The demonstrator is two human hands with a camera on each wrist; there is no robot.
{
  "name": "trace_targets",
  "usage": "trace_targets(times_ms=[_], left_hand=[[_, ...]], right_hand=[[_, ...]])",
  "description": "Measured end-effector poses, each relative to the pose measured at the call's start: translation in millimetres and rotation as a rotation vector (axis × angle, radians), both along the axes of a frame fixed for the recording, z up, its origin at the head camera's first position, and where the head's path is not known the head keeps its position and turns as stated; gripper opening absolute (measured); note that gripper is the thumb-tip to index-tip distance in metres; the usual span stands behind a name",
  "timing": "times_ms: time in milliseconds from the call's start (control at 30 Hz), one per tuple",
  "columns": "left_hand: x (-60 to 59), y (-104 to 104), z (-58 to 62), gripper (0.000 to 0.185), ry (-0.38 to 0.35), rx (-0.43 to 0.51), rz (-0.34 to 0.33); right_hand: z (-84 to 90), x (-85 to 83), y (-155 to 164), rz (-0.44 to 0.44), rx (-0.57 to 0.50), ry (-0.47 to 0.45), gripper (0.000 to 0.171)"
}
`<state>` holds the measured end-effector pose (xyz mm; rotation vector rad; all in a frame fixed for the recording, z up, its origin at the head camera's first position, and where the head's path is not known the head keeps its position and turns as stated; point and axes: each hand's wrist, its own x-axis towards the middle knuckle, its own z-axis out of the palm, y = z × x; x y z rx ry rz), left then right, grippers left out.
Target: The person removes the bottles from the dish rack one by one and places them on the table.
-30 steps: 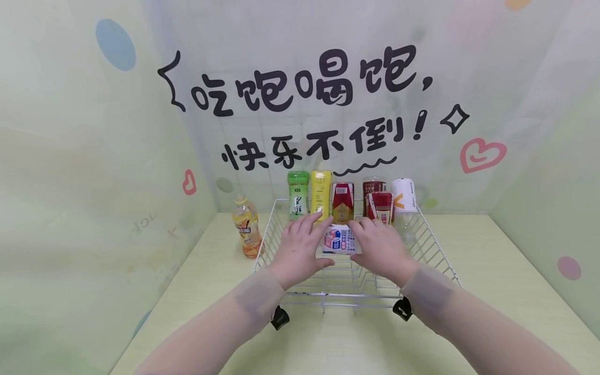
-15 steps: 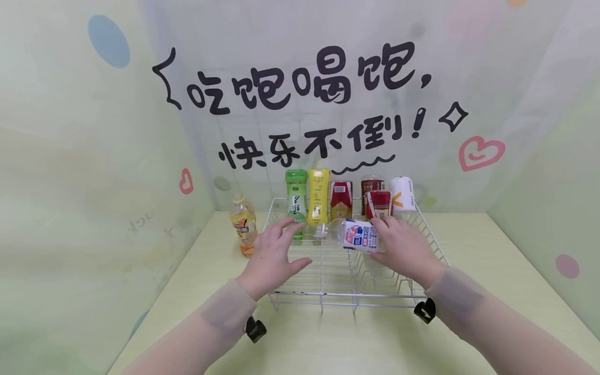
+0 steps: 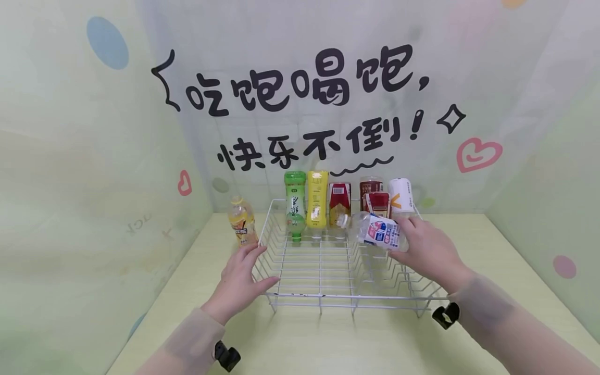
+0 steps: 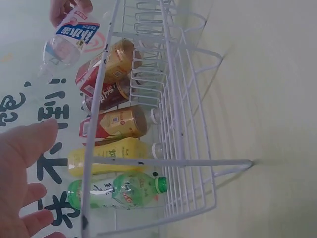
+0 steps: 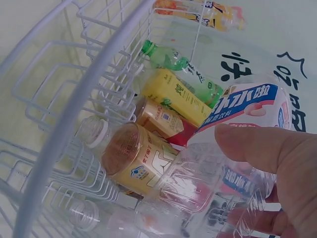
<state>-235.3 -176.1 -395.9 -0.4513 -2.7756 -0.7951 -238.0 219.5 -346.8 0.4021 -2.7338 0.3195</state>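
Note:
My right hand (image 3: pixel 428 250) grips a clear plastic bottle (image 3: pixel 382 232) with a white, blue and pink label, near its base. The bottle lies nearly level over the right part of a white wire rack (image 3: pixel 309 296), its neck to the left. In the right wrist view the thumb presses along the label of that bottle (image 5: pixel 247 111). At the rack's left front side is my left hand (image 3: pixel 239 281), fingers relaxed and holding nothing. An orange drink bottle (image 3: pixel 241 224) stands on the table just beyond its fingertips.
Caps down at the rack's back stand a green bottle (image 3: pixel 295 195), a yellow bottle (image 3: pixel 317 198) and a red-and-gold bottle (image 3: pixel 339 200). Farther right are a red bottle (image 3: pixel 377 204), a dark red one (image 3: pixel 370 185) and a white-labelled one (image 3: pixel 401 195). Wire dividers (image 3: pixel 398 278) rise at right.
The left hand has come away from the clear bottle and moved left and nearer. My right hand has carried the bottle rightward, turning its neck toward the left.

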Motion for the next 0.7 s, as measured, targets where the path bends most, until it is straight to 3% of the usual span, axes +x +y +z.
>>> trace_targets(times_ms=[333,533,700], left_hand=[[6.3,-17,-28.5,0.072,-0.097,0.059,0.057],[8.1,-19,-40.3,0.078,-0.178,0.140,0.061],[7.8,-19,-46.3,0.080,-0.163,0.161,0.046]], right_hand=[[4.5,3.7,26,-0.056,-0.152,-0.105,0.080],[4.3,7.3,47,-0.080,-0.240,-0.115,0.083],[7.2,9.6,63,-0.114,-0.305,-0.115,0.086]])
